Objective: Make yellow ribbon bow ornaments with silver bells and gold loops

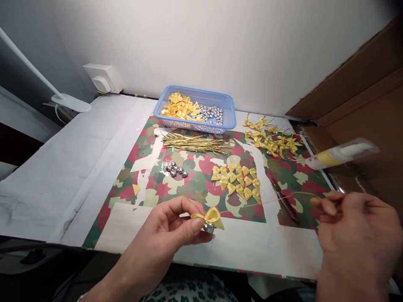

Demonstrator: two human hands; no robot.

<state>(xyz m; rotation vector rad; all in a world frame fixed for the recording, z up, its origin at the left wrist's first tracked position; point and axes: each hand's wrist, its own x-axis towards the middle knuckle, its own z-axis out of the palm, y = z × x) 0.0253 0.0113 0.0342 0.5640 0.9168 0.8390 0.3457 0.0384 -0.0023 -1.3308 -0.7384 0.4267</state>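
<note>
- A glossy yellow ribbon bow [213, 214] with silver bells [209, 227] sat near centre, pinched in the left hand [176, 228].
- The right hand [359, 226], fingertips together, held thin gold wire [267, 202].
- The right-side bottle's [330, 158] print was illegible.

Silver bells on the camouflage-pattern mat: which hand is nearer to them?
Left. The left hand is on the near side of the silver bells; the right hand is much farther off, to their right.

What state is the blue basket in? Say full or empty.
Partly full: the blue basket holds yellow bows heaped toward the picture's left and silver bells lying lower toward its right.
</note>
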